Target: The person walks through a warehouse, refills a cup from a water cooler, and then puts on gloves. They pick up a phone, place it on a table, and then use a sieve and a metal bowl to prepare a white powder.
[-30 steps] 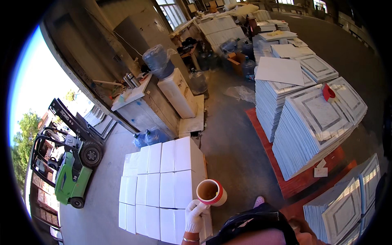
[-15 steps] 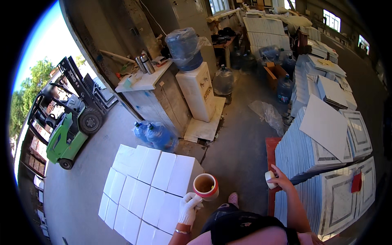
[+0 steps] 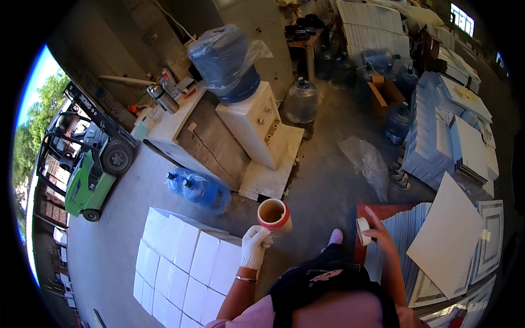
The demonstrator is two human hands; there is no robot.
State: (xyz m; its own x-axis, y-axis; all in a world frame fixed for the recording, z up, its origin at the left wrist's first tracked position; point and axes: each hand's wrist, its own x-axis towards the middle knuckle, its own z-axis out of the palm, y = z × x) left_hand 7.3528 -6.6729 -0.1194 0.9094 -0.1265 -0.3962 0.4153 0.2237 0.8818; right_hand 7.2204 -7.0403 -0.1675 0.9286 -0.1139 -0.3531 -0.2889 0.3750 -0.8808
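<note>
My left hand (image 3: 254, 247), in a white knitted glove, grips the handle of a pale mug (image 3: 283, 227) with a red band below its rim. A brownish liquid shows inside the mug, which is held in front of my body. My right hand (image 3: 381, 238) is bare and holds a roll of whitish tape (image 3: 360, 232) between thumb and fingers. Below the left hand stands a block of stacked white boxes (image 3: 186, 257). Beside the right hand are stacked tiles (image 3: 402, 229) with a white sheet (image 3: 445, 240) lying aslant on top.
A water dispenser (image 3: 252, 120) with a large bottle (image 3: 224, 65) stands ahead, next to a counter (image 3: 191, 136) bearing a steel flask (image 3: 163, 97). Blue water bottles (image 3: 205, 192) sit on the floor. A green forklift (image 3: 85, 180) is at left. Plastic film (image 3: 366, 164) and shoes (image 3: 400, 176) lie right.
My view has shifted forward, so the dispenser and counter look nearer and the tile stacks sit lower. The mug and the tape roll remain in my hands.
</note>
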